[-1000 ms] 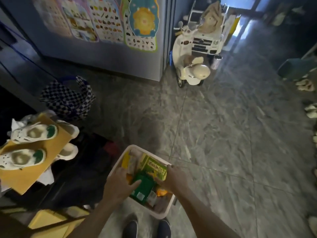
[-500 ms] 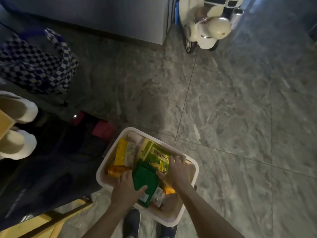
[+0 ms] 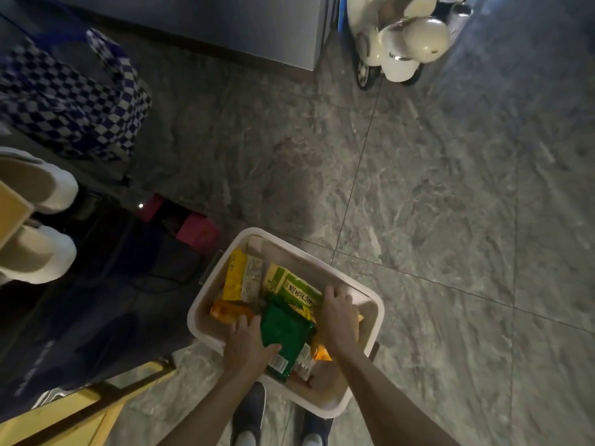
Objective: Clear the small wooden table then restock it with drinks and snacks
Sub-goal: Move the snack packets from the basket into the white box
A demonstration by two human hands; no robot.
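Looking down, you have both hands inside a cream plastic bin point(image 3: 328, 387) that sits low in front of you, just above your dark shoes point(image 3: 249, 410); what it rests on cannot be told. Your left hand point(image 3: 248, 346) is grasping a green packet point(image 3: 283, 331), with the thumb laid across its face and the fingers curled at its left edge. Your right hand point(image 3: 339, 317) is clenched over the near end of a green and yellow carton point(image 3: 296, 289), its fingers bent down onto the top of it.

The green packet lies tilted in the middle of the bin, overlapping the green and yellow carton behind it. A yellow carton point(image 3: 235, 275) stands against the far left wall of the bin, with a paler carton point(image 3: 252, 280) touching its right side. An orange packet point(image 3: 228, 312) lies at the left wall, just beside your left fingertips. More orange wrapping point(image 3: 322, 352) shows under your right wrist.

Around the bin is a grey marbled tile floor point(image 3: 450, 204). A blue and white checkered bag point(image 3: 64, 107) sits at the upper left, and below it two white shoes point(image 3: 42, 188) lie on a piece of cardboard. Two pink boxes point(image 3: 196, 233) are on the floor near the far left corner of the bin. A cream toy scooter point(image 3: 402, 49) stands at the top right, well apart from you. A yellow wooden frame point(image 3: 64, 423) shows at the lower left.
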